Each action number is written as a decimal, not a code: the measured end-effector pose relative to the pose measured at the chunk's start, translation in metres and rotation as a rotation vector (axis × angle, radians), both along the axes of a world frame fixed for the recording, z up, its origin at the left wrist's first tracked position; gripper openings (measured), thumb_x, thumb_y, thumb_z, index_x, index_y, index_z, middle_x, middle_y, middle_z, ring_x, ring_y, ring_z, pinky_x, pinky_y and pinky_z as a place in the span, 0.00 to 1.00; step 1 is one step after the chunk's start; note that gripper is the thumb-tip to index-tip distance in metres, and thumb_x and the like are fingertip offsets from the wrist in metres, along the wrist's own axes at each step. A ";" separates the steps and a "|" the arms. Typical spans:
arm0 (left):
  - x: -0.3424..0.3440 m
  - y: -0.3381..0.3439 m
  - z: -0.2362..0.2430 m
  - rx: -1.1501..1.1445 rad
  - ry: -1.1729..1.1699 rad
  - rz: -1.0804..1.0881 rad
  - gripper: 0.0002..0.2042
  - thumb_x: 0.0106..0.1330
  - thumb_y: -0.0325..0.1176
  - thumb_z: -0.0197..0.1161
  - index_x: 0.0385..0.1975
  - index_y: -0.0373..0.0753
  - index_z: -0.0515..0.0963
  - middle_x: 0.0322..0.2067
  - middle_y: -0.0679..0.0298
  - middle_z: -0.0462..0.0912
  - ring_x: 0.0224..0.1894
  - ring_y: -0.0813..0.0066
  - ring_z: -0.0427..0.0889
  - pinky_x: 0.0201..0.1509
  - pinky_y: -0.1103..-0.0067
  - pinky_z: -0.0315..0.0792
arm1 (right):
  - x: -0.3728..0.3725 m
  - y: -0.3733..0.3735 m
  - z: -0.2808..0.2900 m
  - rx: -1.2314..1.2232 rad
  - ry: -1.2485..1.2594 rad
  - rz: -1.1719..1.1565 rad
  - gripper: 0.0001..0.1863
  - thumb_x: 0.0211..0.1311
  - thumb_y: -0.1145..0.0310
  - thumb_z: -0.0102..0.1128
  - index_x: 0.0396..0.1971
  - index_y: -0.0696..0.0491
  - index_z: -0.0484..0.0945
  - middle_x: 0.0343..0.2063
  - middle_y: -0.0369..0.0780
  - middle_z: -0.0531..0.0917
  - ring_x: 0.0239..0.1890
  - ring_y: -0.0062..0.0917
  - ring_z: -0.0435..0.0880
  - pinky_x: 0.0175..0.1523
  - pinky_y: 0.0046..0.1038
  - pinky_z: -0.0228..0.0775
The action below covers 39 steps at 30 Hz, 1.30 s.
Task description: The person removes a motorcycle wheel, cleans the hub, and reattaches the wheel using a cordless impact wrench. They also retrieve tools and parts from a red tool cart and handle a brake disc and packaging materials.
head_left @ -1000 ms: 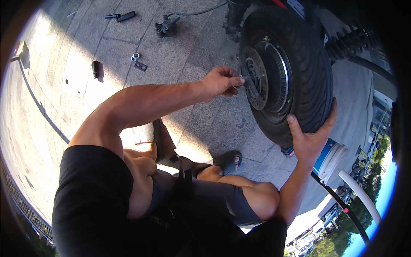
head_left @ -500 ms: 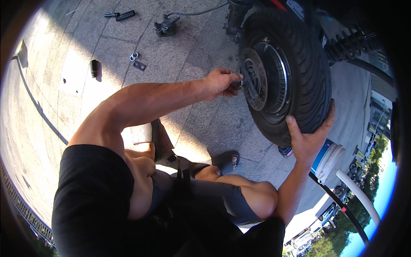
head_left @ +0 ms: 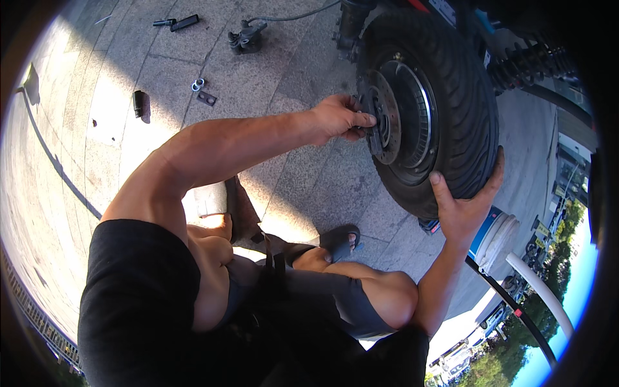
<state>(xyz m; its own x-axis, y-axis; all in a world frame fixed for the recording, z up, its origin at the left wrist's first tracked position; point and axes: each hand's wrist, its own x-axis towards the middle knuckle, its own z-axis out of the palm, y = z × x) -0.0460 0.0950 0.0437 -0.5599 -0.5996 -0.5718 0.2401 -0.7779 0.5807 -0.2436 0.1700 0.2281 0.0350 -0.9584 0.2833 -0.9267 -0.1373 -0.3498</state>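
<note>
A scooter-type wheel stands in front of me, with a black treaded tyre (head_left: 461, 116) and a drilled brake disc (head_left: 391, 143) around its hub. At the hub centre, my left hand (head_left: 340, 117) is closed, thumb and fingers pinched by a dark flat bar (head_left: 376, 132) that crosses the disc. Whatever sits inside those fingers is hidden or too small to name. My right hand (head_left: 465, 211) grips the tyre low on its near side, the thumb on the sidewall and the fingers over the tread.
Beyond my left arm, a brake caliper (head_left: 246, 40) on a hose, a black tool (head_left: 184, 23), metal rings (head_left: 198, 84), a two-hole plate (head_left: 206, 98) and a black cylinder (head_left: 138, 104) lie on the paving. A coil spring (head_left: 532, 66) is right of the wheel; a bucket (head_left: 500, 233) stands behind my right hand.
My left hand has moved slightly right and closer to the hub, with its fingers now against the bar. My right hand keeps its grip on the tyre.
</note>
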 end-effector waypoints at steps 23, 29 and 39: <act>0.000 0.013 -0.008 0.067 0.060 0.101 0.09 0.63 0.33 0.61 0.37 0.36 0.73 0.33 0.59 0.80 0.38 0.70 0.81 0.45 0.74 0.77 | -0.002 -0.002 -0.002 0.004 0.009 0.003 0.55 0.36 0.60 0.77 0.64 0.62 0.52 0.60 0.54 0.62 0.63 0.45 0.62 0.66 0.40 0.51; 0.006 0.013 -0.003 0.131 0.054 0.088 0.11 0.65 0.35 0.59 0.40 0.34 0.73 0.35 0.58 0.79 0.35 0.71 0.82 0.41 0.76 0.78 | -0.001 -0.001 -0.002 0.013 -0.036 -0.008 0.55 0.35 0.64 0.78 0.64 0.61 0.52 0.60 0.54 0.63 0.63 0.44 0.62 0.66 0.39 0.51; 0.003 0.013 0.011 -0.066 -0.112 0.041 0.15 0.63 0.32 0.62 0.44 0.29 0.71 0.36 0.55 0.80 0.36 0.71 0.82 0.39 0.76 0.80 | -0.001 0.001 -0.002 0.014 -0.024 0.003 0.54 0.40 0.62 0.76 0.65 0.60 0.51 0.61 0.52 0.62 0.64 0.42 0.61 0.67 0.38 0.49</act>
<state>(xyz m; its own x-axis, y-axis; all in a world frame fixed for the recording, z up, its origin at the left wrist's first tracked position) -0.0429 0.1079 0.0545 -0.4687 -0.6591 -0.5882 0.2016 -0.7281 0.6552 -0.2449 0.1709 0.2259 0.0314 -0.9623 0.2703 -0.9174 -0.1351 -0.3743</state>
